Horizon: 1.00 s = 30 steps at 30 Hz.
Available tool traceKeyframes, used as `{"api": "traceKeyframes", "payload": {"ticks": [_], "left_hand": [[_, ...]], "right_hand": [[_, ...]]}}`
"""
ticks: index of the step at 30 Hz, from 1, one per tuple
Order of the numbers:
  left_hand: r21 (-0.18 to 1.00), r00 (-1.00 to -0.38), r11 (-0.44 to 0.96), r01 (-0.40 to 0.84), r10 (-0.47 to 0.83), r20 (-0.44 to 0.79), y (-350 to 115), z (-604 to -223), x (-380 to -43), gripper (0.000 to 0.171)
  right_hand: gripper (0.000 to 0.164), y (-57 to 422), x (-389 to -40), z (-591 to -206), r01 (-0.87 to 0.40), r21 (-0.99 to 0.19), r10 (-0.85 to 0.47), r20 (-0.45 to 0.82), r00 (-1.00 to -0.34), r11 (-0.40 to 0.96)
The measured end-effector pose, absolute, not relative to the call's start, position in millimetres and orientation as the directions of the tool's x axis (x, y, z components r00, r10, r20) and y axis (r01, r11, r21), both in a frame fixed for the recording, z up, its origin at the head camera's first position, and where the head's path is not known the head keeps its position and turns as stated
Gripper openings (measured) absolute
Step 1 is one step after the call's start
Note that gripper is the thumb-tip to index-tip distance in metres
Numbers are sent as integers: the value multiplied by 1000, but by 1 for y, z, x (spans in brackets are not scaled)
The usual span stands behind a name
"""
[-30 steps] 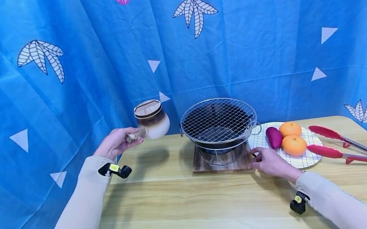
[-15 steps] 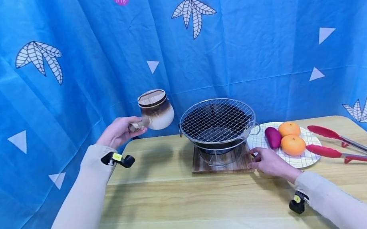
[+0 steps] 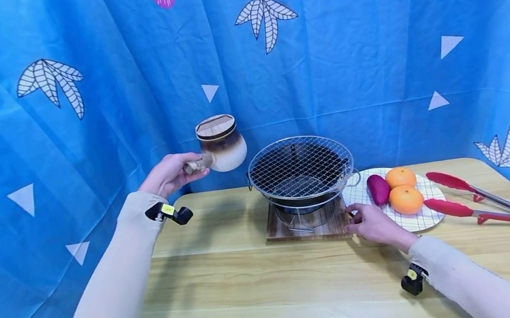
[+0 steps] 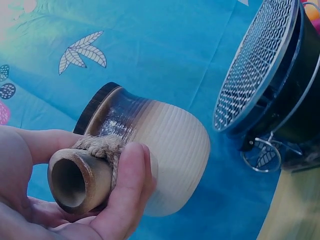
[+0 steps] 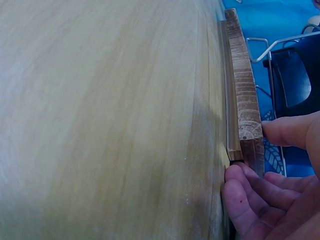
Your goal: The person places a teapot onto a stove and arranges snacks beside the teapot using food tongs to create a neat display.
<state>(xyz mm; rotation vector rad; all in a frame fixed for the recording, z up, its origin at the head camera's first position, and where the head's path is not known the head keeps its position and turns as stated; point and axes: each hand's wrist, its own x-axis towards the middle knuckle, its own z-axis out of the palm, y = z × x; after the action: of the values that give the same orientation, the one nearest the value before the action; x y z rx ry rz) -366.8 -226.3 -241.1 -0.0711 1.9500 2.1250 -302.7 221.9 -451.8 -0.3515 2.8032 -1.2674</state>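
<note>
In the head view my left hand (image 3: 175, 173) holds a side-handled teapot (image 3: 223, 144) in the air, left of the grill and above the table. The pot is brown above and cream below, with a wooden lid. In the left wrist view my fingers grip its hollow handle (image 4: 75, 182), which has rope wound at its base. My right hand (image 3: 376, 224) grips the front right corner of the dark wooden board (image 3: 308, 233) under the grill. The right wrist view has the thumb on the board's (image 5: 246, 95) upper side and the fingers at its underside.
A black round grill with a wire mesh (image 3: 299, 168) stands on the board. To its right, a checked plate (image 3: 429, 217) holds an eggplant-like purple item (image 3: 379, 190) and two oranges (image 3: 406, 200). Red-tipped tongs (image 3: 497, 217) lie farther right. A blue curtain (image 3: 345, 65) hangs behind.
My left hand has lifted the teapot higher and carried it rightward, closer to the grill. My right hand keeps its place at the board's corner.
</note>
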Motion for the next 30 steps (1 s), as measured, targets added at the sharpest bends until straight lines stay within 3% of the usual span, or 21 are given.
{"api": "traceKeyframes", "payload": {"ticks": [12,23,30], "left_hand": [[970,-960,-88,-225,189,-206,-205,-234,-373,22],[969,-962,-106,-222,187,-200,-183,-231,-384,29],[973,-956,-91,-212,227,-187,-168,-229,-390,22]], "right_hand": [[56,220,-303,-454,-157,-755,-204,31,-979,636],[54,222,-303,-454,-163,-758,-204,40,-978,631],[54,223,-304,-455,-159,-763,-201,39,-979,627]]}}
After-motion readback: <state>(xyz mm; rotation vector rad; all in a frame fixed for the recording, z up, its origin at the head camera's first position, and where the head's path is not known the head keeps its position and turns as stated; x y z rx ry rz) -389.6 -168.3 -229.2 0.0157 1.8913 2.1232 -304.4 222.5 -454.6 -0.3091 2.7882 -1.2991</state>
